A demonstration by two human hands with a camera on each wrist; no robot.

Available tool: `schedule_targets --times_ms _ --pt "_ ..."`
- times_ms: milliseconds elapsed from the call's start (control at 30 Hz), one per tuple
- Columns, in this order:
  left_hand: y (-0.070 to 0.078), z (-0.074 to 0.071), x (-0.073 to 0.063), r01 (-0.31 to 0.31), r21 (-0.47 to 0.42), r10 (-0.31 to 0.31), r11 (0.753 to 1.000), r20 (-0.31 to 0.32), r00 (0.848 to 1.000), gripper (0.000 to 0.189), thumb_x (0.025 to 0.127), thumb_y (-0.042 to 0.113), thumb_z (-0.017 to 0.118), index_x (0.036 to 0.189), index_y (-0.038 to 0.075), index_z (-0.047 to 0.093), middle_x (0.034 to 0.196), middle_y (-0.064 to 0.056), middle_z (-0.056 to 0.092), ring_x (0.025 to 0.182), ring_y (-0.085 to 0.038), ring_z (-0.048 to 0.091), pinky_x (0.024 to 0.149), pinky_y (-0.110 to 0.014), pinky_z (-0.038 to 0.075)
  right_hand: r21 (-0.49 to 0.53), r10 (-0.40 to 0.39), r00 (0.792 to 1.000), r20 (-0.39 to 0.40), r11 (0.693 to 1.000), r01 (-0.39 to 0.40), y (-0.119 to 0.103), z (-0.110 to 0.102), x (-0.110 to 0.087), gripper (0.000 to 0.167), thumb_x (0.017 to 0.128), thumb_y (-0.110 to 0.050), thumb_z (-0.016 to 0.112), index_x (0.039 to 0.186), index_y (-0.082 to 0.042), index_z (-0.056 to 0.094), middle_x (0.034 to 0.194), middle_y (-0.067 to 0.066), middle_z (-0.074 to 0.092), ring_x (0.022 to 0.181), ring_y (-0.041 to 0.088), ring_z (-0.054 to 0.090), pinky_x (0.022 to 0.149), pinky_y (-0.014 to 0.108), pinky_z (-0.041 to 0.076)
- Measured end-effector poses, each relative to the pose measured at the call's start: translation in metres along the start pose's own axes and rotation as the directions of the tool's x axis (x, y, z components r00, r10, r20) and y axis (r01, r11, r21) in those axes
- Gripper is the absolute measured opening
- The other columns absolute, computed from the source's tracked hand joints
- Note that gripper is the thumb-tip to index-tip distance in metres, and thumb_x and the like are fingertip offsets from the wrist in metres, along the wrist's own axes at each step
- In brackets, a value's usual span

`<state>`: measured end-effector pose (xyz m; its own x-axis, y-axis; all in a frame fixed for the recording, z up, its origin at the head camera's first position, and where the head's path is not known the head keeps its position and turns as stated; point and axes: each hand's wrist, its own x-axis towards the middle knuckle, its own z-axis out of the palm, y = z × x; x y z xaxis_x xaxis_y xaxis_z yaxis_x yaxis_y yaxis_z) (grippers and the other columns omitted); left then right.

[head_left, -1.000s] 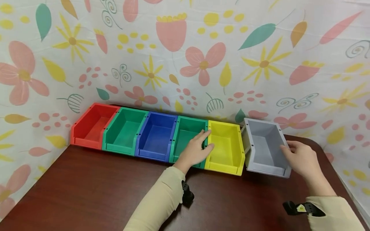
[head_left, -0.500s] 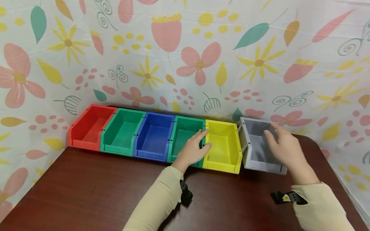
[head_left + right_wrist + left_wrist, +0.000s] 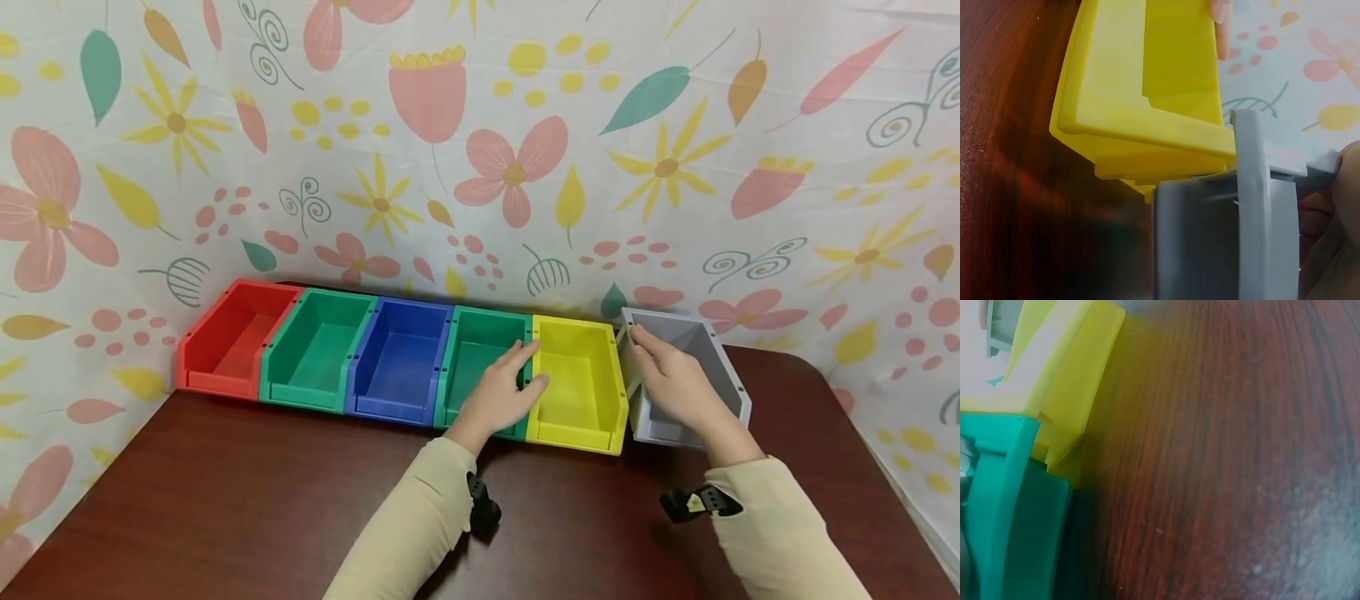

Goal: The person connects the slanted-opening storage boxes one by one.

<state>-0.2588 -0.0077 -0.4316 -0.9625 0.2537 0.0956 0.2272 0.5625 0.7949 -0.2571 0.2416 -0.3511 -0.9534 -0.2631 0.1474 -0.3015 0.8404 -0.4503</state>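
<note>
A row of plastic storage bins stands along the wall. My left hand [image 3: 498, 396] rests over the shared side of the second green bin [image 3: 480, 329] and the yellow bin [image 3: 576, 379], its fingers nearly straight and its thumb over the yellow one. At the right end, my right hand [image 3: 675, 383] holds the left wall of the grey bin [image 3: 712, 354], thumb inside. In the right wrist view the grey bin's wall [image 3: 1254, 206] comes right up to the yellow bin's rim [image 3: 1147, 125]. The right palm hides part of the grey bin's interior.
To the left, the row continues with a blue bin [image 3: 401, 362], another green bin [image 3: 318, 350] and a red bin [image 3: 240, 337]. They stand on a dark wooden table [image 3: 247, 492]. A floral cloth [image 3: 360, 108] hangs behind it. The table's edge curves at the right.
My right hand has left the grey bin's right wall, crossed over it to the left and taken hold of its left wall. The left hand stays on the green and yellow bins.
</note>
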Motion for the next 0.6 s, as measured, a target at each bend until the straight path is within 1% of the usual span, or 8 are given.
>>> schedule_targets --times_ms 133,233,333,400,467,500,567,600 --pt "-0.001 0.0 0.0 -0.005 -0.006 0.005 1.0 -0.003 1.0 0.058 0.095 0.049 0.045 0.149 0.039 0.026 0.158 0.002 0.02 0.142 -0.031 0.027 0.107 -0.058 0.032 0.017 -0.007 1.0 -0.007 1.0 0.007 0.001 0.003 -0.001 0.052 0.103 -0.028 0.03 0.146 0.001 0.031 0.149 0.022 0.034 0.13 0.042 0.041 0.096 0.057 0.04" --pt "-0.001 0.0 -0.001 -0.006 0.005 0.006 1.0 -0.001 1.0 0.059 0.094 0.051 0.044 0.149 0.039 0.025 0.158 0.002 0.02 0.142 -0.03 0.027 0.107 -0.057 0.032 0.017 -0.002 1.0 -0.017 1.0 0.002 0.002 0.006 -0.001 0.051 0.103 -0.028 0.03 0.147 0.0 0.03 0.149 0.021 0.034 0.125 0.039 0.046 0.088 0.051 0.043" --pt "0.0 0.0 -0.001 -0.009 0.008 0.009 1.0 0.002 1.0 0.059 0.094 0.051 0.044 0.149 0.039 0.025 0.158 0.002 0.02 0.142 -0.03 0.028 0.107 -0.057 0.032 0.013 0.013 1.0 -0.022 1.0 -0.013 0.004 0.009 -0.002 0.052 0.103 -0.029 0.029 0.147 -0.002 0.03 0.147 0.022 0.036 0.11 0.036 0.054 0.079 0.044 0.041" --pt "0.0 0.001 0.0 -0.011 0.007 0.011 1.0 0.001 1.0 0.059 0.095 0.05 0.045 0.149 0.038 0.025 0.158 0.001 0.021 0.142 -0.03 0.028 0.107 -0.057 0.032 0.013 0.025 1.0 -0.012 1.0 -0.024 0.005 0.012 -0.002 0.052 0.103 -0.03 0.028 0.148 -0.004 0.028 0.146 0.024 0.038 0.104 0.035 0.055 0.077 0.044 0.041" --pt "0.0 0.001 0.0 -0.011 0.008 0.011 1.0 0.001 1.0 0.059 0.095 0.049 0.045 0.149 0.038 0.025 0.158 0.001 0.021 0.142 -0.029 0.027 0.107 -0.056 0.033 0.019 0.037 0.999 0.014 0.999 -0.037 0.007 0.014 -0.003 0.053 0.104 -0.031 0.026 0.15 -0.005 0.025 0.146 0.025 0.037 0.109 0.039 0.054 0.081 0.048 0.044" --pt "0.0 0.0 0.0 -0.011 0.005 0.011 1.0 0.001 1.0 0.059 0.095 0.049 0.045 0.149 0.038 0.025 0.158 0.001 0.021 0.142 -0.029 0.027 0.107 -0.056 0.033 0.025 0.043 0.999 0.031 0.999 -0.043 0.008 0.016 -0.003 0.053 0.104 -0.032 0.025 0.15 -0.006 0.023 0.146 0.026 0.036 0.115 0.042 0.052 0.085 0.052 0.044" --pt "0.0 0.0 0.0 -0.013 0.004 0.013 1.0 0.0 1.0 0.059 0.095 0.049 0.045 0.149 0.038 0.026 0.158 0.001 0.021 0.142 -0.029 0.027 0.107 -0.056 0.033 0.035 0.053 0.997 0.058 0.998 -0.055 0.009 0.019 -0.003 0.054 0.104 -0.033 0.023 0.152 -0.007 0.02 0.148 0.026 0.032 0.125 0.046 0.043 0.094 0.059 0.04" --pt "0.0 0.0 0.0 -0.014 0.005 0.014 1.0 0.0 1.0 0.059 0.095 0.049 0.045 0.149 0.038 0.025 0.158 0.001 0.02 0.142 -0.029 0.027 0.107 -0.056 0.033 0.042 0.058 0.996 0.068 0.997 -0.061 0.01 0.02 -0.003 0.055 0.104 -0.033 0.022 0.152 -0.008 0.018 0.15 0.026 0.03 0.13 0.048 0.037 0.099 0.061 0.036"
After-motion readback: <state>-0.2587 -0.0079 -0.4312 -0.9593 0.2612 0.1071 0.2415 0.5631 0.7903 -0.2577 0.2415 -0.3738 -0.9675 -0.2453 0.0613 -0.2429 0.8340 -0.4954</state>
